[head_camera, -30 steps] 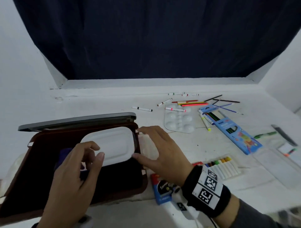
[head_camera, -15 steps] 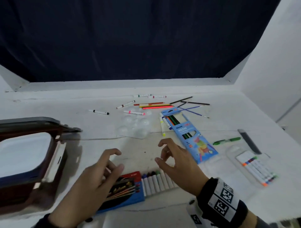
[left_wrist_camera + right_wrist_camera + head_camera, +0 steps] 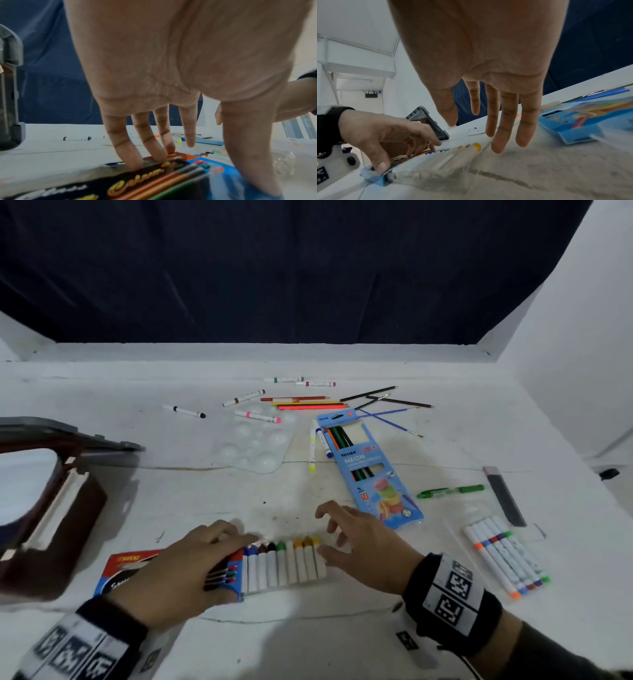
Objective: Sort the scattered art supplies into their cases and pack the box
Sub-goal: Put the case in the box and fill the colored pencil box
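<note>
Crayon box (image 3: 126, 573) under left hand (image 3: 178, 573) (thumb clamped)

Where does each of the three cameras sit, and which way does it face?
Head: above the table, looking forward and down; both hands and wristbands show.
Left wrist: along the left hand to fingers on the crayon box.
Right wrist: along the right hand, spread above the crayons.
All three share the crayon box.

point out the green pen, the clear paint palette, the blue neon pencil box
green pen (image 3: 450, 491), head view, mid barrel
clear plastic paint palette (image 3: 255, 444), head view, centre wells
blue cardboard neon pencil box (image 3: 371, 470), head view, printed front
</note>
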Demonstrator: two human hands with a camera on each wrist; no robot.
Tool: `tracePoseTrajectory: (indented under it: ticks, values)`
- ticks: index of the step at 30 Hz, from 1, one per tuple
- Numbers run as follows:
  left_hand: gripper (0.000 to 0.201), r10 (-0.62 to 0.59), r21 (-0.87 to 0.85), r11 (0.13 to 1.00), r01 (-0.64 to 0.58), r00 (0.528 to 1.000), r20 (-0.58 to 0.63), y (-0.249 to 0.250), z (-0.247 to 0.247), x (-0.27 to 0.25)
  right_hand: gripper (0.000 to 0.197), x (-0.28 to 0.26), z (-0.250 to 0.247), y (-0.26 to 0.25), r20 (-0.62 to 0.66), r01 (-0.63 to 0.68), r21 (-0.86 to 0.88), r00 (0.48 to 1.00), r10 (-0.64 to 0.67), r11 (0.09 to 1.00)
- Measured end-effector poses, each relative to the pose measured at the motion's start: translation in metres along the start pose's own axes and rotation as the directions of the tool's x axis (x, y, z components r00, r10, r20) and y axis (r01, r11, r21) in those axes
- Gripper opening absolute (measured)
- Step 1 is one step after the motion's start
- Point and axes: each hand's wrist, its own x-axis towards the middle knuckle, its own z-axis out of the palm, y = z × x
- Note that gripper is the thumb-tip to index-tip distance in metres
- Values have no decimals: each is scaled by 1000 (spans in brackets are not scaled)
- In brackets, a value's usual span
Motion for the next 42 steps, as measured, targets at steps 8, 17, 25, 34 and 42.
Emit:
tracePoseTrajectory:
  ticks: [8,17,25,34,42]
  values:
    - [74,-32,77,996,37,997,-65,-20,-16,26,36,39,-11,-5,28,-41,83,999,38,996]
    - [83,-36,73,996,44,994,-106,-52,-41,73,35,82,-31,-3,35,-78,31,996,77,996]
    - [56,-32,3,999,32,994,-106,-62,-53,96,28,92,-72,19,-192,-246,-252,961,201,936]
    - [29,-82,-83,994,72,988,-133,-51,-71,114,64,100,-80,48,-76,-394,-412,913,400,822]
    - [24,-59,-131,991,15,940,-337,-56,-115,213,85,124,-90,49,-39,-412,-427,898,439,805]
